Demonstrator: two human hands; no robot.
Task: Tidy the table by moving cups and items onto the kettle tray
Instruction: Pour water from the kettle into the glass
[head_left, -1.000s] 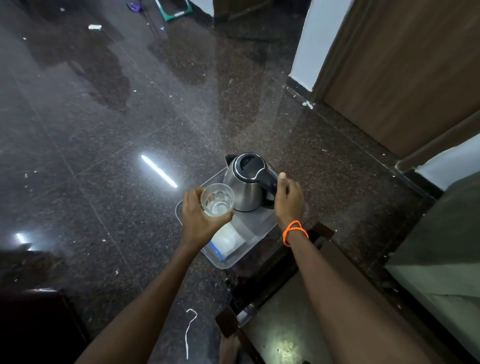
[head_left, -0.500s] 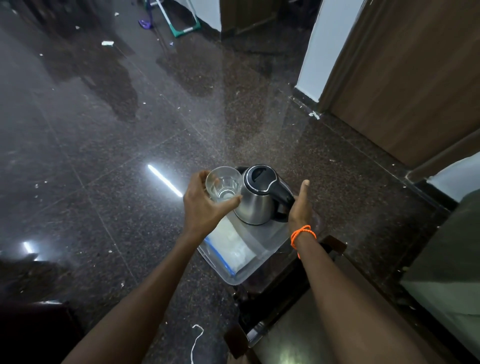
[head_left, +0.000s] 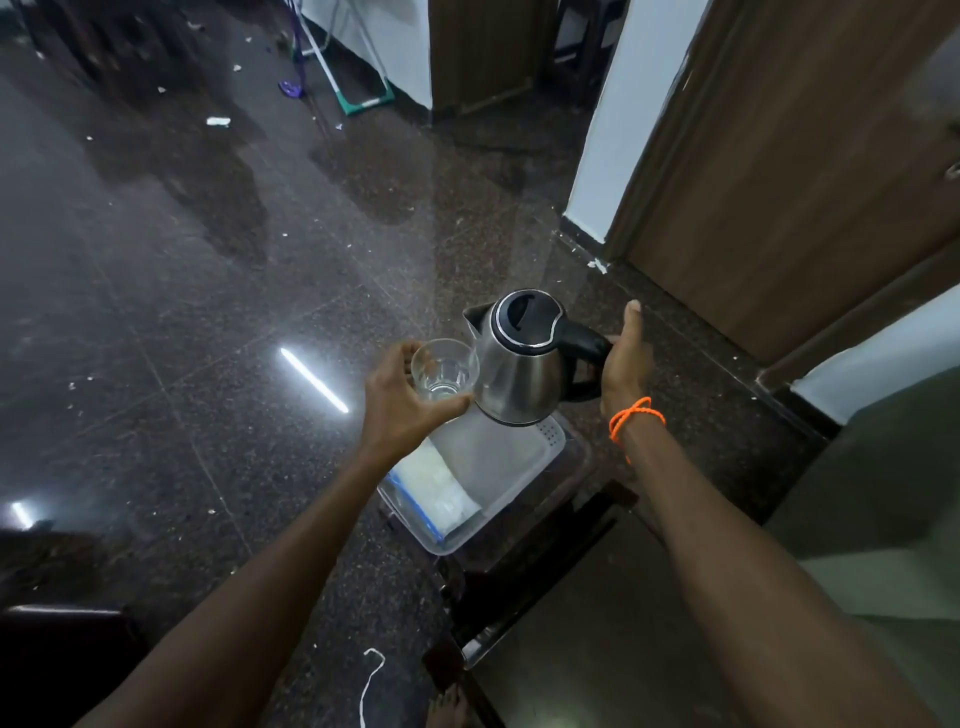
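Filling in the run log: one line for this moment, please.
left hand: holds glass | right hand: grips kettle handle, kettle above tray | glass beside kettle

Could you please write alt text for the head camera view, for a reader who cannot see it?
A person's right hand grips the black handle of a steel kettle, apparently lifted above a clear plastic tray, while the left hand holds an empty-looking glass against its spout side. A white packet lies in the tray, above a dark speckled floor.
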